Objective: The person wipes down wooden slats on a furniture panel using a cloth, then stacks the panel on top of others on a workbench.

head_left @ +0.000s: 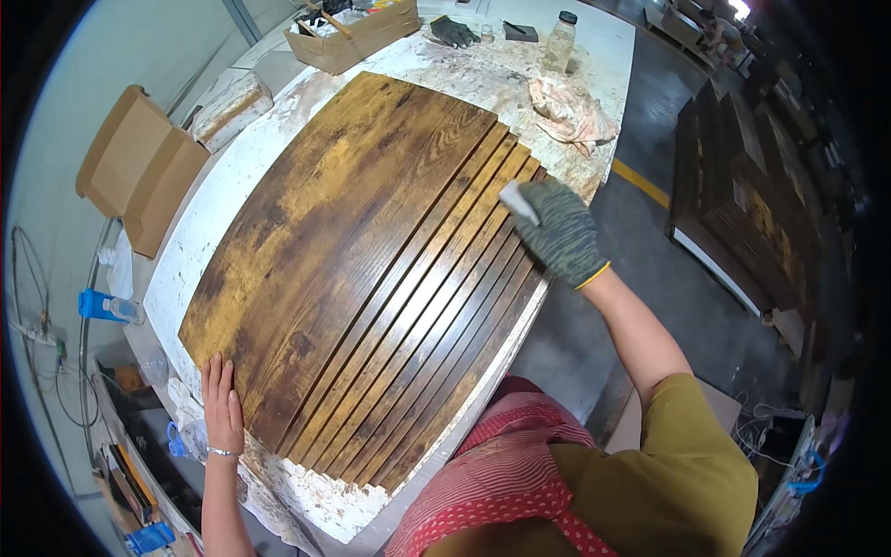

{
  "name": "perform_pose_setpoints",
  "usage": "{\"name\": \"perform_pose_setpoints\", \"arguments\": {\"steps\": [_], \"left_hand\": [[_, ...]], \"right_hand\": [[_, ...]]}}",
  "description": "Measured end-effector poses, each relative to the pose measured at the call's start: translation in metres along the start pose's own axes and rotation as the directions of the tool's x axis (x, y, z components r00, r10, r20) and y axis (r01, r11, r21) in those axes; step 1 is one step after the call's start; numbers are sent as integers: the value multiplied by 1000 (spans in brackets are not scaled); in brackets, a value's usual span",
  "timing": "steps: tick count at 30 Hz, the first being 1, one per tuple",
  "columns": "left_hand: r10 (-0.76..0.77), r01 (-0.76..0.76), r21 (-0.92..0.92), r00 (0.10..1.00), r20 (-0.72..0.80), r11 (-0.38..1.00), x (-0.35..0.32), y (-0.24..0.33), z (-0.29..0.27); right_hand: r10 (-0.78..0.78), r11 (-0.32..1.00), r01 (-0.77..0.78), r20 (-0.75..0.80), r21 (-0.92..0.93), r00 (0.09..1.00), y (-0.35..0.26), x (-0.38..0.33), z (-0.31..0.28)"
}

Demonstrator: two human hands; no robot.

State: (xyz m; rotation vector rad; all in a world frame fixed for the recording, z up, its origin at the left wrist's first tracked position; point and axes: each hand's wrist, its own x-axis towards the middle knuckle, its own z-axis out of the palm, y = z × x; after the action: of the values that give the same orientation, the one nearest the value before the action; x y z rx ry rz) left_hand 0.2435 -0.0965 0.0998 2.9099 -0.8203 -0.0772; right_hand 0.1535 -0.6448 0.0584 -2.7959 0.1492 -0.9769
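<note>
A stack of brown wood-grain boards (320,218) lies on the white table, fanned out so that their right-hand edges show as steps. My right hand (562,232), in a dark grey-green knit glove with a yellow cuff, is closed on a small white pad (517,200). It holds the pad at the far right end of the stepped edges; the glove hides part of the pad, and its exact kind does not show. Bare and stretched out, my left hand (222,406) rests at the near left corner of the top board.
On the stained table (501,79) are a crumpled cloth (573,113), a lidded jar (560,44) and another glove (454,32). Cardboard boxes (357,39) stand at the far edge and left. A blue-capped bottle (111,305) lies at left. More stacked boards (733,200) stand beyond the aisle.
</note>
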Motion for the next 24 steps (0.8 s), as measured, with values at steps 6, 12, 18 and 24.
{"name": "perform_pose_setpoints", "arguments": {"steps": [6,12,18,24], "left_hand": [[-18,18,-2,1000,10,1000,-1,1,0],[-20,20,4,1000,11,1000,-8,-7,5],[33,-34,-33,999,-25,999,-1,-2,3],[54,-54,0,997,-54,999,-9,-9,5]], "right_hand": [[-179,965,168,39,203,983,-97,-22,0],[-78,826,-97,282,556,956,-114,-23,-28],[-99,953,30,219,300,971,-118,-44,-15],[-80,933,70,16,353,997,-120,-22,-13]]}}
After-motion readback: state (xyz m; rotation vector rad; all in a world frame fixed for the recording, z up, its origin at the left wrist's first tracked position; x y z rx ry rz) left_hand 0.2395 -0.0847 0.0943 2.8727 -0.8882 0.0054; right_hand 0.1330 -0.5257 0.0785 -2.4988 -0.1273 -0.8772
